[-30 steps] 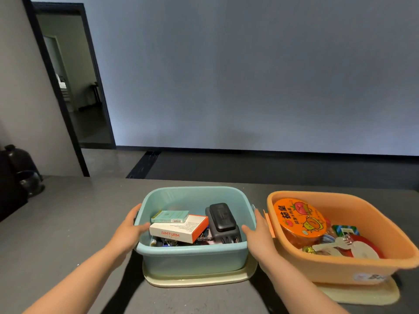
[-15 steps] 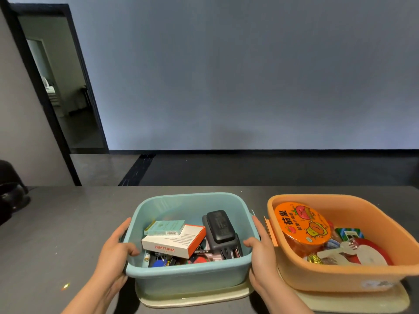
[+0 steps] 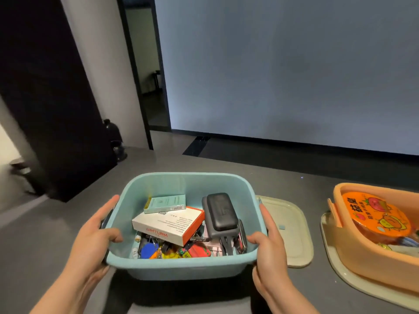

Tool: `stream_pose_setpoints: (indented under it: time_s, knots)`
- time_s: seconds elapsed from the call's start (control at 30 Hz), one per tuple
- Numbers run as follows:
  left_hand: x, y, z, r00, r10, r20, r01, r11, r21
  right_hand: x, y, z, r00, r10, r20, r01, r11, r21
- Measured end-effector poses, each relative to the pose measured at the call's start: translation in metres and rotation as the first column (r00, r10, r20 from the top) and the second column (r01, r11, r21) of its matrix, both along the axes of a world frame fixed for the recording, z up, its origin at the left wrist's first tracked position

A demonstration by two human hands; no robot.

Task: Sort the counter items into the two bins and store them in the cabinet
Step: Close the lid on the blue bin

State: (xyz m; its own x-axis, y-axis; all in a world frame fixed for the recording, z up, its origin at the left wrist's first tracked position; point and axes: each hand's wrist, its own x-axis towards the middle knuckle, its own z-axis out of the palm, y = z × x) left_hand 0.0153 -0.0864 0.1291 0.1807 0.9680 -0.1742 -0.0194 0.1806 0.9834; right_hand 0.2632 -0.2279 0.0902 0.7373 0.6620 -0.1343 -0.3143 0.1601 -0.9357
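Head view: grey counter (image 3: 56, 245) — pale wall (image 3: 294, 64), dark doorway (image 3: 145, 64) beyond.

2 bins counted: one blue bin (image 3: 181, 266), one orange bin (image 3: 374, 268). 2 cream lids: one lid (image 3: 292, 234) exposed on the counter, a second lid (image 3: 335, 266) under the orange one. 2 hands seen, left hand (image 3: 90, 241) and right hand (image 3: 269, 248). In blue: 2 boxes, 1 black case; small clutter too jumbled to be counted.

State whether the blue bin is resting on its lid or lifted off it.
Lifted off. Both hands, left and right, grip the blue bin by its rim, and its cream lid lies uncovered on the counter beside it.
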Motion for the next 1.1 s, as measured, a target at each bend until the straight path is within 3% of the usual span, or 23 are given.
stream_pose_setpoints:
  time_s: [0.2, 0.33, 0.47, 0.6, 0.9, 1.0, 1.1]
  knots:
    - [-0.091, -0.028, -0.003, 0.978, 0.180, -0.103, -0.178, 0.984, 0.022, -0.077, 0.016, -0.027, 0.987, 0.162, -0.006, -0.162, 0.986, -0.047]
    - [-0.111, -0.038, -0.032, 0.968, 0.240, -0.074, -0.245, 0.968, -0.059, -0.098, 0.014, -0.036, 0.977, 0.203, 0.064, -0.198, 0.977, -0.073]
    - [-0.105, -0.034, -0.048, 0.949, 0.313, 0.028, -0.309, 0.945, -0.109, -0.091, 0.016, -0.030, 0.963, 0.205, 0.173, -0.189, 0.976, -0.104]
    - [-0.088, -0.021, -0.053, 0.925, 0.376, 0.045, -0.375, 0.926, -0.035, -0.079, 0.024, -0.026, 0.945, 0.232, 0.232, -0.202, 0.968, -0.148]
    - [-0.054, 0.041, -0.073, 0.953, 0.301, -0.018, -0.300, 0.953, 0.032, -0.040, 0.039, -0.019, 0.893, 0.330, 0.306, -0.247, 0.928, -0.278]
    - [-0.046, 0.049, -0.077, 0.930, 0.356, -0.091, -0.334, 0.922, 0.196, -0.028, 0.048, -0.014, 0.869, 0.378, 0.318, -0.265, 0.900, -0.345]
    - [-0.034, 0.041, -0.081, 0.872, 0.403, -0.277, -0.214, 0.824, 0.525, -0.017, 0.048, -0.021, 0.843, 0.418, 0.339, -0.287, 0.882, -0.372]
